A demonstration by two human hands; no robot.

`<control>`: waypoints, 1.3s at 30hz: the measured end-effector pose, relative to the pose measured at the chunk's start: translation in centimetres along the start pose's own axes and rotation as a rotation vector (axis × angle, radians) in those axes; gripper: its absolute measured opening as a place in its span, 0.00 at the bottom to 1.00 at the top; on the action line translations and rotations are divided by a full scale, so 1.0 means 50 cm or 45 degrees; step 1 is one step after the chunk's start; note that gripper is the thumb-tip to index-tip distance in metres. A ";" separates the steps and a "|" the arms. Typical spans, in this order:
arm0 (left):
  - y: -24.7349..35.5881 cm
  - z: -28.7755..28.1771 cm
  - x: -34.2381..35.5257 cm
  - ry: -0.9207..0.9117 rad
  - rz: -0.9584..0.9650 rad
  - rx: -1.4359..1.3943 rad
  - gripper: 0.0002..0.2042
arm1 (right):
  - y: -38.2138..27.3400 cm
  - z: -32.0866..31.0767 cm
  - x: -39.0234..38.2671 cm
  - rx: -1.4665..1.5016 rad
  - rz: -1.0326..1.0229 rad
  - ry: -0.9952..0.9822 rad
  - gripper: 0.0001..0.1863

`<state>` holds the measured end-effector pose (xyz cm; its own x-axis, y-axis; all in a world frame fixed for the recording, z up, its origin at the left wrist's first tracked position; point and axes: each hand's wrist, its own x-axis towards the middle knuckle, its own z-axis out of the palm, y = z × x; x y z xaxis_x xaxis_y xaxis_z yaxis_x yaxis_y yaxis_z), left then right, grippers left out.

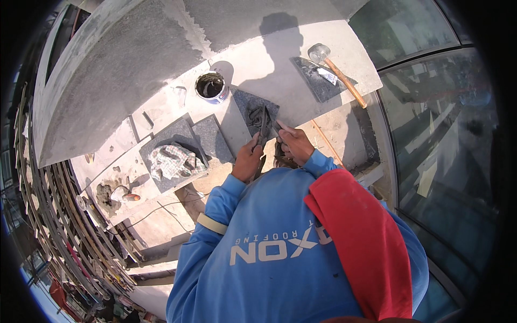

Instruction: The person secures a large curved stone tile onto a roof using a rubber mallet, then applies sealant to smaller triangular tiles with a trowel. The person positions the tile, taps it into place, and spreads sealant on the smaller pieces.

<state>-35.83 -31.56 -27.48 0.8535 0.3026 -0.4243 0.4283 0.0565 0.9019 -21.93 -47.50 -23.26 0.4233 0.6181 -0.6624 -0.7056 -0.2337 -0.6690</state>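
Observation:
In front of my chest, both hands are closed near a dark grey stone tile (242, 99). Dark paste (253, 114) is heaped on that tile. My left hand (248, 160) grips a narrow, paste-smeared spatula (264, 119), its dark end over the heap. Just to the right, my right hand (297, 145) is closed around a thin flat tool (284, 127), whose tip points toward the spatula; its exact kind is unclear. Beyond the tile stands an open tin (219, 98) with dark paste inside its walls.
A mallet (346, 82) with a wooden handle lies across another dark tile (306, 74) at right, beside a white packet (327, 76). At left, a checked cloth (175, 161) covers part of some grey tiles (212, 134). A trowel (129, 197) lies farther left. Glass panels (436, 118) bound the right.

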 end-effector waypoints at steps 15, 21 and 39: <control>-0.015 0.010 -0.008 0.034 -0.376 -0.981 0.25 | -0.008 -0.049 0.081 0.287 -0.064 0.139 0.15; -0.003 0.029 -0.019 -0.075 -0.326 -1.050 0.25 | 0.028 -0.005 0.112 0.600 0.250 0.168 0.14; -0.076 0.004 0.008 0.273 0.540 0.602 0.28 | -0.093 -0.106 -0.005 -1.517 -0.919 0.410 0.22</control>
<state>-37.08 -31.83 -31.08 0.9196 0.3917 0.0288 0.1942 -0.5170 0.8336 -15.71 -50.55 -21.77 0.6998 0.7143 0.0007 0.5380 -0.5264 -0.6583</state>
